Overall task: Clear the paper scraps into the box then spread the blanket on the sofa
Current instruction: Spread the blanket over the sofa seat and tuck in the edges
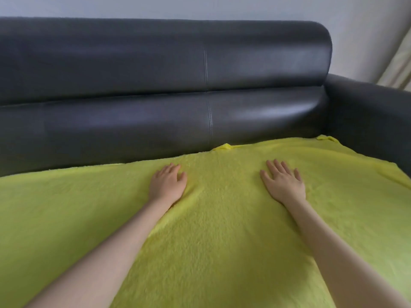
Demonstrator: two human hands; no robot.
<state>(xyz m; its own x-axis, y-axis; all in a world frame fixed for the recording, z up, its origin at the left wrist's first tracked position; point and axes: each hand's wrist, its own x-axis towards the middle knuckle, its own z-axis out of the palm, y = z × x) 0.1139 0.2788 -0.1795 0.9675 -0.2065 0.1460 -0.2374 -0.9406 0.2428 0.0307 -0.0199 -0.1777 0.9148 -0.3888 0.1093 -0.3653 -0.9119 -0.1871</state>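
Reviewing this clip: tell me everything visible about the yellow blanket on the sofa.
The yellow blanket looks like a fluffy fleece, yellow-green and plain. It lies spread nearly flat over the seat of the dark leather-look sofa, its far edge meeting the backrest, with a small bunched fold at the middle of that edge and another at the far right corner. Its near and left edges run out of frame. The left hand and right hand press flat on it, fingers straight.

My left hand [167, 184] and right hand [283, 182] press flat on the yellow blanket [211, 236] at mid-frame. It covers the seat of the dark sofa [155, 85], whose backrest fills the upper frame.
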